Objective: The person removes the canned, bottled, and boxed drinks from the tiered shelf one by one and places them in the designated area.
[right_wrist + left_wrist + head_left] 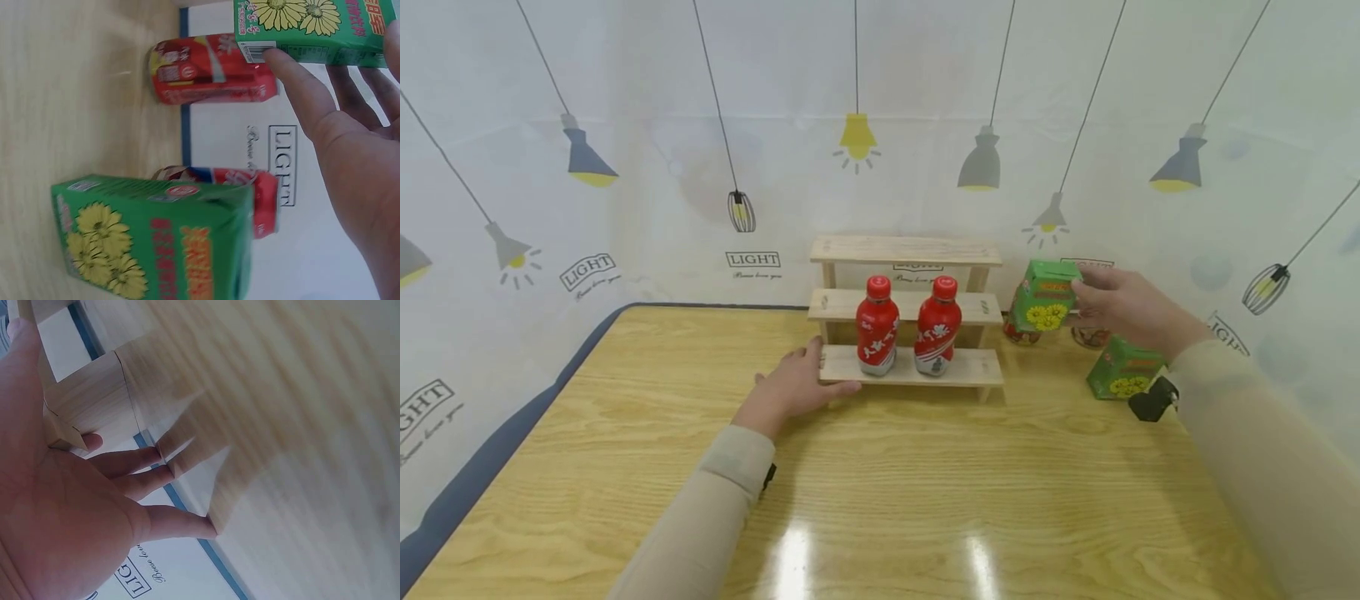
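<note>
A three-step wooden rack (906,250) stands against the back wall. Two red bottles (877,329) with red caps are upright on its lowest step. My left hand (793,383) grips the left end of that step, thumb along the front edge, forefinger at the other side. Its other fingers (178,522) are spread straight down to the tabletop. My right hand (1123,304) holds a green drink carton (1045,296) with yellow flowers, raised right of the rack. A second green carton (144,237) stands on the table below the right wrist.
Two red cans (212,69) stand at the back edge of the wooden table (880,483), partly hidden by the cartons and right hand. The wall sheet (662,167), printed with hanging lamps, rises directly behind. A black wrist device (1153,400) overlaps the standing carton.
</note>
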{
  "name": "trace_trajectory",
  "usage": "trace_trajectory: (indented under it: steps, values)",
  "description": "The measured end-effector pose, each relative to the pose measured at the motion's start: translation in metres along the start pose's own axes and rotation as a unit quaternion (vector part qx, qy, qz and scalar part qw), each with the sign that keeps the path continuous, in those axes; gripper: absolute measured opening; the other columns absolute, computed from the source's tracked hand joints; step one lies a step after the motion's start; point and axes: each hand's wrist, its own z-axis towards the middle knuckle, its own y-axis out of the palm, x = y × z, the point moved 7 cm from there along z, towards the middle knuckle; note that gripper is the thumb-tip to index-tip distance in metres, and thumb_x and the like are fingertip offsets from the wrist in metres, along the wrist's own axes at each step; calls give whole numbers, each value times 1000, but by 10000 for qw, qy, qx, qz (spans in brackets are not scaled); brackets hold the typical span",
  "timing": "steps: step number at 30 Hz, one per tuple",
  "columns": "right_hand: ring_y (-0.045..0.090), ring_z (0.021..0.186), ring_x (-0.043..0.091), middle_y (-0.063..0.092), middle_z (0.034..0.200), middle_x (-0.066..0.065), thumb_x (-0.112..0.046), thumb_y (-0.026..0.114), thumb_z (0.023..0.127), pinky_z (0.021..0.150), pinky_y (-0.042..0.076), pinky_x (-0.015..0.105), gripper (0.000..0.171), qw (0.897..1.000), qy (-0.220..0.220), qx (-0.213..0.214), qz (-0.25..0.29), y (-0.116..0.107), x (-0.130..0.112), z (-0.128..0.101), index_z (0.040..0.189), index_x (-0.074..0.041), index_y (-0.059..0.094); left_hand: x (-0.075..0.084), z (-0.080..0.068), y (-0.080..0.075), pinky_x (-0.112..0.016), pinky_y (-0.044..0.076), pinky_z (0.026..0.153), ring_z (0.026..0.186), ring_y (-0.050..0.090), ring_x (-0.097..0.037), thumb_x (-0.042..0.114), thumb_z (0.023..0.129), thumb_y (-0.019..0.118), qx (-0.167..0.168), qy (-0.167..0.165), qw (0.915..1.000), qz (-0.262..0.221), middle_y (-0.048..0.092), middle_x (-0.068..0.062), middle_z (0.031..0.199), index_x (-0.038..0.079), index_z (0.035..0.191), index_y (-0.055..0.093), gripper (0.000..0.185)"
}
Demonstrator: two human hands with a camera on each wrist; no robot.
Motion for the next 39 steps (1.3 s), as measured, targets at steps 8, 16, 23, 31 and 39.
trace_trajectory:
  steps: [8, 16, 23, 31, 39]
  values:
    - [74, 104, 0, 31, 167, 34, -36, 50, 114, 85, 66, 29, 75, 9989, -375, 97, 278, 6, 16, -5, 170, -1, 14, 0, 0, -1, -92, 14, 115, 159, 35, -45, 103, 72, 53, 1, -18, 10000, -17, 34, -22, 173, 15, 172, 11, 140]
    - [49, 149, 42, 1, 179, 21, -45, 49, 113, 113, 54, 40, 80, 9984, -105, -29, 547, 19, 29, -4, 171, -6, 12, -1, -1, -1, -92, 16, 115, 159, 36, -45, 103, 71, 53, 12, -10, 10000, -2, 34, -22, 173, 14, 172, 11, 141]
    - [20, 160, 53, 0, 179, 24, -38, 52, 113, 107, 60, 34, 80, 9959, -207, -66, 875, 30, 27, -2, 170, 0, 11, -1, -1, -1, -92, 15, 115, 159, 36, -45, 102, 72, 54, 22, -11, 10000, -7, 34, -21, 173, 14, 172, 11, 140]
    - [28, 159, 47, 13, 178, 25, -42, 51, 113, 113, 56, 41, 84, 9955, -91, 9, 947, 39, 35, 1, 170, 0, 8, 1, -1, -1, -92, 15, 115, 159, 36, -45, 102, 72, 54, 19, 5, 10000, -52, 34, -21, 173, 15, 172, 11, 140]
    - [25, 161, 44, 11, 179, 22, -46, 50, 112, 122, 46, 50, 84, 9918, 53, 147, 1269, 54, 49, 1, 171, -4, 7, 2, -1, 0, -92, 14, 115, 159, 35, -45, 102, 73, 54, -4, 7, 10000, -40, 33, -22, 173, 14, 172, 11, 139]
